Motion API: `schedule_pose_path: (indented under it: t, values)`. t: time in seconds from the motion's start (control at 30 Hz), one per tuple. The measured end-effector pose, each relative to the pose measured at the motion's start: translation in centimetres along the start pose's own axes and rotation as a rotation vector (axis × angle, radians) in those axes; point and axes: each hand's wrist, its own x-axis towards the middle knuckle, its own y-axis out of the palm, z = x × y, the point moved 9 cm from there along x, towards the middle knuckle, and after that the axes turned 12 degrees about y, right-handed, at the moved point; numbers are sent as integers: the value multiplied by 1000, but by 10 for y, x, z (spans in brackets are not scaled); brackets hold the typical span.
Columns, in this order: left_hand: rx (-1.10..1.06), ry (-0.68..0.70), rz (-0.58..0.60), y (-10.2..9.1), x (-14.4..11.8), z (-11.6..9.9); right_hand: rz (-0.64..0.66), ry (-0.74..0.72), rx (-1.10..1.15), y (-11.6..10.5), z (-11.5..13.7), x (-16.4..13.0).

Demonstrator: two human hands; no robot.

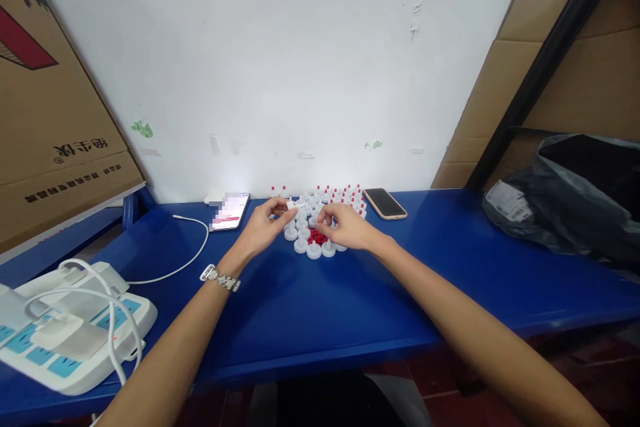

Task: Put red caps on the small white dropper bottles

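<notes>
My left hand [266, 221] is closed, pinching a white plastic cap [291, 205] between thumb and fingertips. Over a small pile of red tips [317, 237], my right hand [345, 224] has its fingers pressed together; whatever they pinch is too small to make out. Several round white caps [314, 251] ring the red pile at the front and left. Behind the hands stand more white caps with red tips [353, 199] on top, packed close together near the wall. The hands partly cover the group of caps.
A lit phone [230, 212] lies to the left, and a dark-screened phone [385, 203] to the right. A white power strip [90, 373] with cables sits at the left front of the blue table [320, 320]. A dark plastic bag [545, 200] rests at the right. Cardboard [60, 100] stands at the left.
</notes>
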Motion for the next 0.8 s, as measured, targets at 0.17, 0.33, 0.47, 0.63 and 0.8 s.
schedule_pose_path:
  t: [0.17, 0.33, 0.47, 0.63, 0.8]
  values:
    - [104, 25, 55, 6, -3, -2, 19, 18, 353, -1, 6, 8]
    - [93, 39, 4, 1, -3, -2, 54, -20, 613, 6, 20, 33]
    - [85, 65, -65, -6, -1, 0, 87, 25, 578, 12, 28, 54]
    - [162, 0, -135, -19, -3, 8, 31, -11, 436, 7, 29, 87]
    - [386, 30, 96, -6, -6, 13, -130, 56, -129, 13, 5, 139]
